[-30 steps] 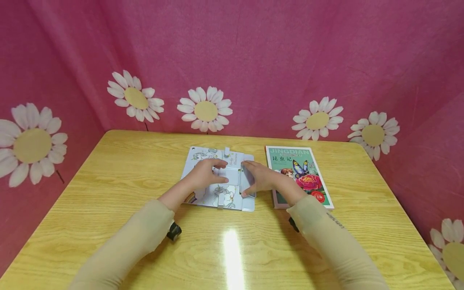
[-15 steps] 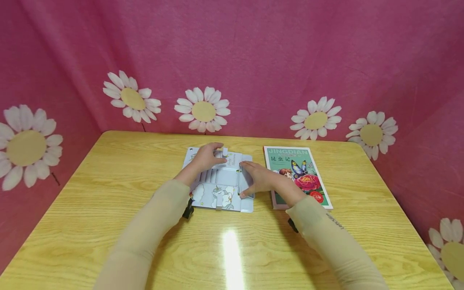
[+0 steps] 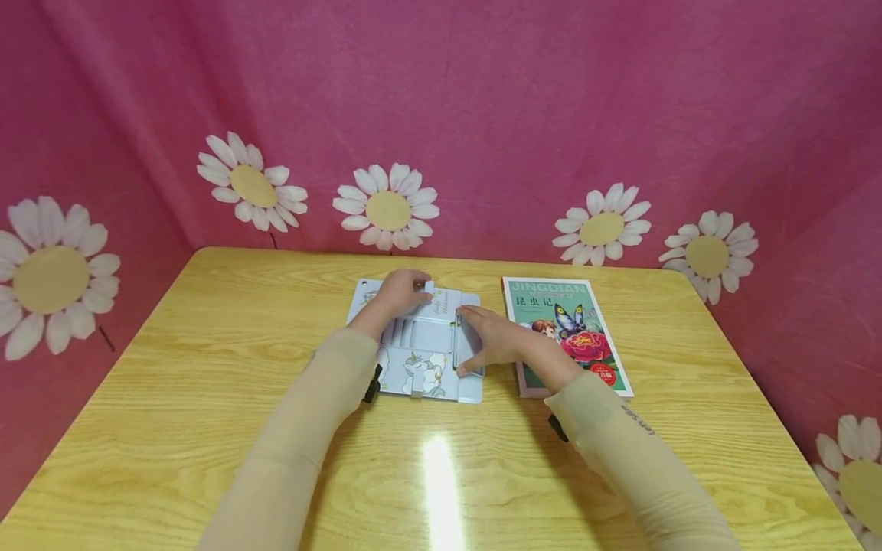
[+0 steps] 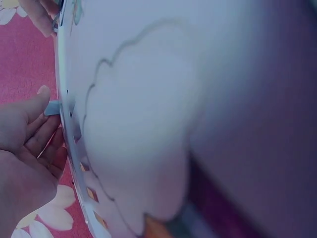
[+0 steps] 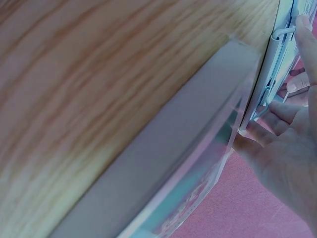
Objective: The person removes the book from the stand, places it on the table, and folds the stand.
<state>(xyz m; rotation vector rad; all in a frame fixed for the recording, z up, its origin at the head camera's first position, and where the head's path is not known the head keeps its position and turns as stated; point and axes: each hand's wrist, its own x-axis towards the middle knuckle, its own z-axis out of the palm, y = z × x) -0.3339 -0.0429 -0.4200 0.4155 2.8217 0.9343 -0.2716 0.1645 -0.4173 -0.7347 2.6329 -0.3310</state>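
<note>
A white book stand (image 3: 432, 337) printed with unicorns lies flat on the table, its right edge bearing a folding bracket. My left hand (image 3: 396, 294) is at its far edge, with the thumb and fingers about a small page clip (image 4: 52, 108) in the left wrist view. On the right edge, my right hand (image 3: 494, 337) spans the bracket, thumb at the near end and fingers at the far end. In the right wrist view the thumb meets a wire prong (image 5: 283, 32). My left hand and sleeve cover part of the stand's left side.
A green-covered book (image 3: 551, 295) with a butterfly and a flower lies just right of the stand, partly under my right forearm. The wooden table (image 3: 386, 474) meets a pink daisy-print cloth (image 3: 482, 138) at the back and sides.
My left hand has moved from above the stand's middle to the clip at its far edge. The right hand stays on the bracket; stand and book lie in place.
</note>
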